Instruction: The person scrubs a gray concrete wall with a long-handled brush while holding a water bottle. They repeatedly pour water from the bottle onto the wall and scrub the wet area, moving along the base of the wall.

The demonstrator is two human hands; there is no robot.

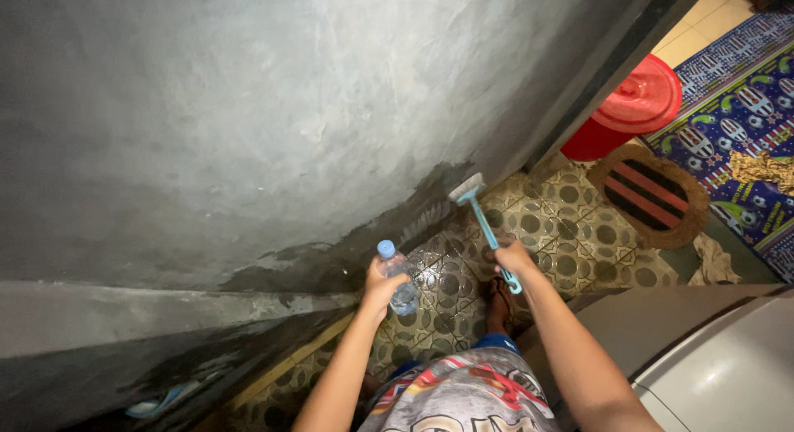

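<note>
My left hand (379,288) grips a clear plastic bottle (399,281) with a blue cap, held upright over the wet patterned floor tiles (571,233). Gripped in my right hand (514,256) is a long-handled teal brush (484,225); its pale head (467,187) presses against the foot of the grey cement wall (289,126), where the surface is dark and wet.
A red lidded bucket (633,105) stands by the doorway at upper right. Beside it lie an oval striped doormat (649,196) and a blue patterned rug (744,109). A grey-white appliance top (711,366) sits at lower right. My bare foot (498,304) rests on the tiles.
</note>
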